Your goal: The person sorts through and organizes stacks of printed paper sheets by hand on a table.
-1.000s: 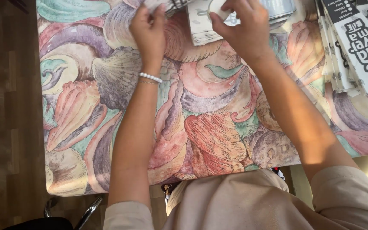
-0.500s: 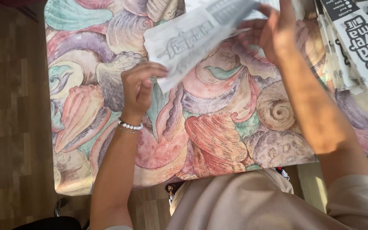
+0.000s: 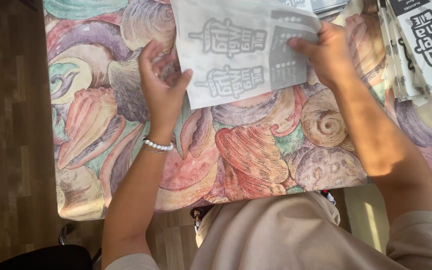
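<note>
Sheet: I see a thin, translucent white paper sheet [image 3: 241, 50], rectangular, with grey print showing through from its far face; it hangs just above the worktop [image 3: 256, 155], top centre of my view.
Right hand: my right hand [image 3: 328, 55] pinches the sheet's right edge, thumb on the near face, fingers curled behind.
Left hand: my left hand [image 3: 163, 82] is spread, fingers loosely apart, its fingertips touching the sheet's lower left edge; I cannot tell whether it grips.
Wrist: a white bead bracelet [image 3: 157, 145] with a fine chain beside it circles the left wrist.
Worktop cover: a cloth with large painted seashells in coral, mauve, teal and cream; smooth and flat, draping over the near edge.
Stack: at the right edge lies a fanned pile of printed sheets [image 3: 421, 50], white with bold black print, resting on the cloth, well apart from the left hand.
Floor: brown wooden boards [image 3: 6, 135] to the left.
Clothing: a beige garment [image 3: 286, 235] fills the bottom.
</note>
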